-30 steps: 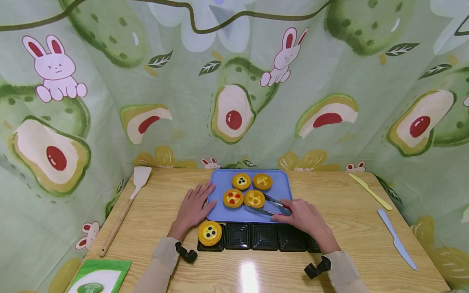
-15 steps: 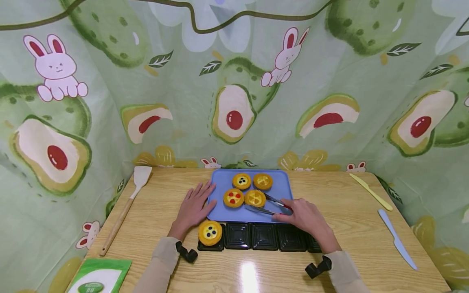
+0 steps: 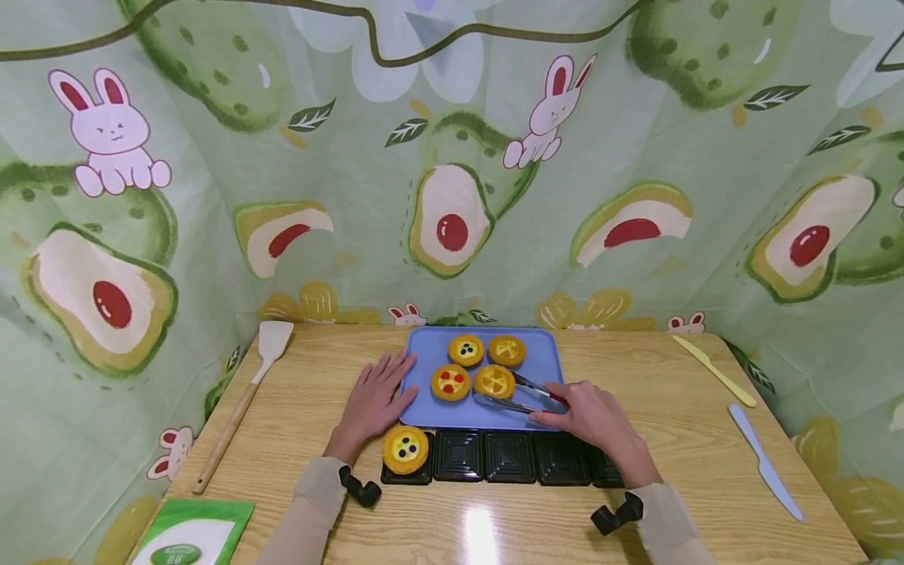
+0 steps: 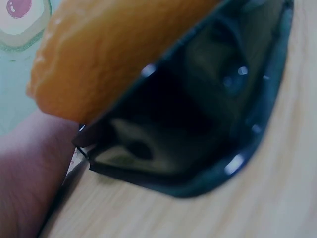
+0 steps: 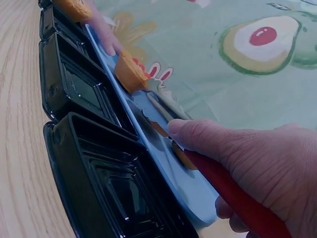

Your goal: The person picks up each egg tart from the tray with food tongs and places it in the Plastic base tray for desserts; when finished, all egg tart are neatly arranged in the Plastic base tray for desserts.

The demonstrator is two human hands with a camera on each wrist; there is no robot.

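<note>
Nearest the person, a row of black trays (image 3: 508, 457) lies on the tabletop (image 3: 692, 471). Its leftmost cell is filled by a tart with dark dots (image 3: 405, 449), while the other cells are seen bare. In the left wrist view that tart is shown sitting high on the rim of its cell, blurred by closeness.

Just beyond the row, the right hand (image 3: 592, 416) is held at the near right corner of the blue tray (image 3: 547, 357), and the tongs (image 3: 512, 396) are gripped by their red handle, thumb on top in the right wrist view. Over the last second the hand is seen to have edged slightly forward, and the two metal arms are now set closer about the yellow tart (image 3: 493, 382), one on each side. Whether the tart is already squeezed cannot be told; it rests on the blue tray, not lifted.

The left hand (image 3: 370, 402) has stayed flat on the tabletop, fingers (image 3: 395, 367) spread and straight, tips touching the tray's left edge.

The red-dotted tart (image 3: 450, 382) is pressed close beside the yellow one, and little room is left for the tong arm there. Behind them, two more tarts (image 3: 486, 350) are set side by side.

Further out, a wooden spatula (image 3: 243, 400) is laid at the left, a blue knife (image 3: 765, 459) and a yellow knife (image 3: 713, 369) at the right.
</note>
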